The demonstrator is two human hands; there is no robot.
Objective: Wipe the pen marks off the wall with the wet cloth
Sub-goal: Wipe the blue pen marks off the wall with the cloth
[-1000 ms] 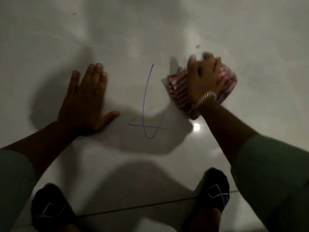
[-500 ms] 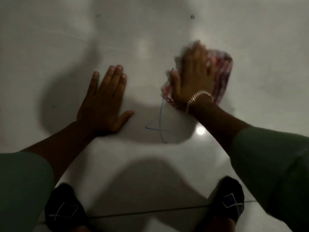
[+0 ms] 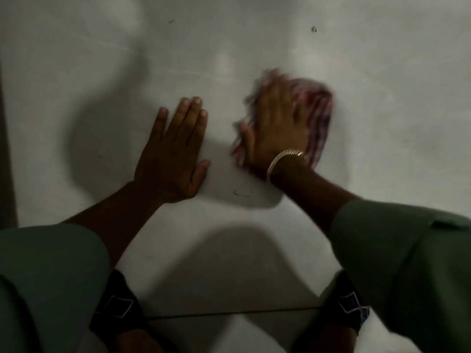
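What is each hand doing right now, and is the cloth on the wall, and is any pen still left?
Left hand: flat on the wall, fingers spread, holding nothing.
Right hand: pressed flat on the cloth, blurred.
Cloth: bunched under the right hand, against the wall.
Pen mark: only a short blue bit shows, below the cloth.
Bracelet: on the right wrist.

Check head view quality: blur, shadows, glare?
Head view: dim; right hand and cloth motion-blurred, left hand sharp; heavy arm shadows on the wall cover the leftover blue mark; faint glare patch above the cloth.
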